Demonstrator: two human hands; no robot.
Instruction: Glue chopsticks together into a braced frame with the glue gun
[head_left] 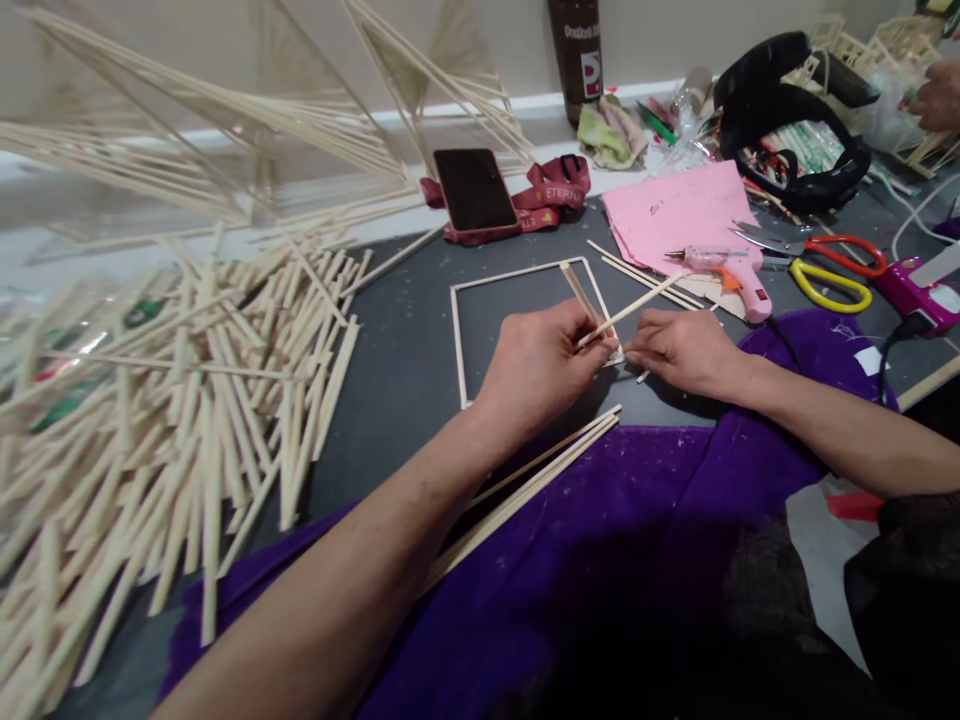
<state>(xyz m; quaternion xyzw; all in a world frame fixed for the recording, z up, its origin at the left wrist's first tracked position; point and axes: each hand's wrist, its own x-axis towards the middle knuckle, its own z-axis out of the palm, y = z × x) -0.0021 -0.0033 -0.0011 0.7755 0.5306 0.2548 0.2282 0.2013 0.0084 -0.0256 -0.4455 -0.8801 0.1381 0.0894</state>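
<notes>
A square frame of thin wooden sticks (pixel 459 340) lies flat on the dark grey table (pixel 405 340). My left hand (pixel 536 365) rests over the frame's near right corner, fingers pinched on a wooden stick (pixel 637 303) that slants up to the right. My right hand (pixel 686 350) lies beside it, its fingertips pressed together at that same corner, where the stick's lower end sits. Another short stick (pixel 577 290) lies inside the frame near its far right corner.
A big heap of wooden sticks (pixel 187 400) covers the left; stick structures (pixel 225 120) stand behind. Phone (pixel 474 190), pink paper (pixel 675 210), glue gun (pixel 731 275), scissors (pixel 832 270) lie beyond. Purple cloth (pixel 600 560) with long sticks (pixel 525 490) covers the near edge. Another person's hand (pixel 937 95) is far right.
</notes>
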